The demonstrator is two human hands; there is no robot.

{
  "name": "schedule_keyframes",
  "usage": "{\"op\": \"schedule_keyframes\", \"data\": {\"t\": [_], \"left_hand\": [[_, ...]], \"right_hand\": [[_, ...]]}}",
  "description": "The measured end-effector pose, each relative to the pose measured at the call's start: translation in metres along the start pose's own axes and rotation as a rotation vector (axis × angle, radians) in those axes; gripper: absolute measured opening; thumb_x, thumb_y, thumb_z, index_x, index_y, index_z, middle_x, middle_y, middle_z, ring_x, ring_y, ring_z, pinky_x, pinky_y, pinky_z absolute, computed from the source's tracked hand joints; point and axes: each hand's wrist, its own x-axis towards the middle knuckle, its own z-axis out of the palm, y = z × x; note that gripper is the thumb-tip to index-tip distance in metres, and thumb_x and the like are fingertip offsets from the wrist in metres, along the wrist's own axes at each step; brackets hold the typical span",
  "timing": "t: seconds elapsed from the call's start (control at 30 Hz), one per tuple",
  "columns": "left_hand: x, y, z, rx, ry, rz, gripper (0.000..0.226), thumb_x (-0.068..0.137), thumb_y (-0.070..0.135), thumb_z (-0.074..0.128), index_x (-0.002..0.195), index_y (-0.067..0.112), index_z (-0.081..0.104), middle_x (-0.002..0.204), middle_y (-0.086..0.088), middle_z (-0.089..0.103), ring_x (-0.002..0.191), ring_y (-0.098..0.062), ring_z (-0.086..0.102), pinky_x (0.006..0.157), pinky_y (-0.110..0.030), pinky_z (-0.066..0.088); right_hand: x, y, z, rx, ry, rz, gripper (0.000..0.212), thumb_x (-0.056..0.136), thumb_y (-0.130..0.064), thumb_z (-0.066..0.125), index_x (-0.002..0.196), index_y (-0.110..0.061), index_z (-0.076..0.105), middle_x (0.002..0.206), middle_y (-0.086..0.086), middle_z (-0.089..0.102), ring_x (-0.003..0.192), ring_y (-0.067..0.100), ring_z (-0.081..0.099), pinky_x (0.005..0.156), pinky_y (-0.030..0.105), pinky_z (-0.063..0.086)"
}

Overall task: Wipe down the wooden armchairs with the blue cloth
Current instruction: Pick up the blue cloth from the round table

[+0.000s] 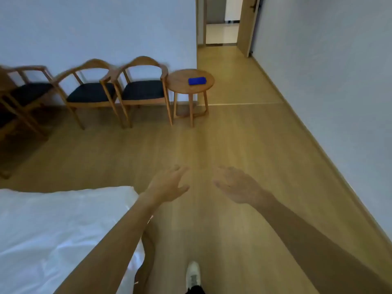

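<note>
Along the far wall, from the left, stand three wooden armchairs with dark seat cushions: the left armchair (27, 90) sits partly cut off at the frame's edge, the middle armchair (90, 92) stands just beside it, and the right armchair (144, 90) follows, its arm close to the one next to it. Nearer the left edge, a further piece of wooden furniture shows only in part, too dark and cropped to name. Just beside the right armchair stands a small round wooden counter (180, 81) on slim legs, and the blue cloth (197, 80) lies folded on its top, toward the right side, apart from both hands. Beyond the counter a doorway (221, 24) opens onto a brighter passage, with the door (248, 24) swung back against the right-hand wall. Lower down, a bed with a white sheet (53, 230) fills the left corner. The person's left hand (167, 185) reaches forward over the wooden floor (233, 134), fingers loosely spread and holding nothing. The right hand (237, 185) hangs beside it, well clear of it, also spread wide and empty, palm turned inward. Below, between the forearms, one white shoe (193, 274) rests on the floor.
</note>
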Motion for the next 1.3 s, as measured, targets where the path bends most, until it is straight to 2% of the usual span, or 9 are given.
{"op": "schedule_keyframes", "data": {"t": [0.17,0.27,0.43,0.57,0.7,0.9,1.03,1.13,1.3], "left_hand": [[0.067,-0.032,0.011,-0.056,-0.095,-0.045,0.050,0.092,0.039,0.056,0.139,0.025,0.043,0.135,0.000,0.054,0.120,-0.023,0.053,0.094,-0.033,0.043],[0.127,-0.040,0.005,-0.084,-0.084,-0.010,0.050,0.091,0.038,0.056,0.137,0.024,0.046,0.133,-0.001,0.055,0.121,-0.023,0.052,0.096,-0.034,0.042],[0.227,-0.048,0.005,-0.220,-0.058,0.019,0.047,0.089,0.029,0.061,0.134,0.019,0.051,0.134,-0.004,0.051,0.125,-0.023,0.048,0.104,-0.036,0.039],[0.321,-0.057,0.009,-0.092,-0.062,0.026,0.049,0.089,0.033,0.059,0.135,0.019,0.050,0.134,-0.004,0.052,0.124,-0.023,0.048,0.101,-0.033,0.039],[0.416,-0.059,-0.008,-0.047,-0.088,-0.003,0.051,0.091,0.034,0.056,0.138,0.018,0.047,0.135,-0.005,0.053,0.124,-0.025,0.049,0.100,-0.035,0.040],[0.536,-0.074,-0.042,-0.041,-0.076,-0.088,0.051,0.091,0.036,0.055,0.139,0.020,0.046,0.134,-0.005,0.053,0.121,-0.027,0.051,0.098,-0.035,0.040],[0.601,-0.097,-0.051,-0.062,-0.049,-0.126,0.051,0.089,0.034,0.058,0.137,0.020,0.049,0.130,-0.006,0.055,0.122,-0.025,0.049,0.098,-0.032,0.037],[0.654,-0.123,-0.054,-0.073,-0.037,-0.126,0.049,0.089,0.033,0.057,0.135,0.018,0.050,0.128,-0.006,0.055,0.119,-0.025,0.052,0.096,-0.033,0.039],[0.752,-0.183,-0.067,-0.135,0.029,-0.108,0.042,0.090,0.029,0.056,0.129,0.018,0.051,0.123,-0.003,0.057,0.112,-0.024,0.056,0.094,-0.036,0.046]], "right_hand": [[0.064,0.019,-0.013,0.031,-0.035,0.044,0.060,0.100,-0.047,0.045,0.154,-0.031,0.024,0.158,-0.002,0.032,0.143,0.017,0.031,0.112,0.029,0.025],[0.107,0.036,-0.034,-0.024,0.012,0.058,0.056,0.101,-0.044,0.044,0.153,-0.028,0.029,0.157,-0.001,0.034,0.142,0.017,0.032,0.110,0.024,0.021],[0.181,0.082,-0.064,-0.046,-0.072,0.123,0.062,0.100,-0.052,0.041,0.154,-0.026,0.025,0.158,-0.001,0.033,0.142,0.019,0.034,0.112,0.030,0.026],[0.258,0.129,-0.094,-0.066,-0.064,0.147,0.063,0.099,-0.056,0.040,0.153,-0.028,0.026,0.157,0.000,0.035,0.142,0.020,0.035,0.115,0.035,0.029],[0.344,0.167,-0.140,-0.090,-0.014,0.121,0.059,0.099,-0.053,0.042,0.149,-0.024,0.034,0.149,0.005,0.045,0.136,0.024,0.043,0.110,0.037,0.036],[0.458,0.206,-0.212,-0.093,-0.089,0.048,0.059,0.100,-0.049,0.041,0.151,-0.020,0.032,0.152,0.010,0.039,0.138,0.028,0.039,0.111,0.036,0.033],[0.534,0.222,-0.241,-0.170,-0.136,-0.012,0.057,0.102,-0.050,0.032,0.145,-0.013,0.041,0.148,0.013,0.044,0.135,0.033,0.042,0.109,0.047,0.036],[0.598,0.234,-0.250,-0.129,-0.114,0.006,0.059,0.100,-0.056,0.034,0.145,-0.018,0.038,0.147,0.010,0.045,0.134,0.030,0.044,0.108,0.046,0.038],[0.718,0.243,-0.266,-0.137,-0.102,0.009,0.051,0.101,-0.051,0.034,0.142,-0.021,0.039,0.142,0.009,0.051,0.129,0.030,0.049,0.103,0.042,0.042]]}}
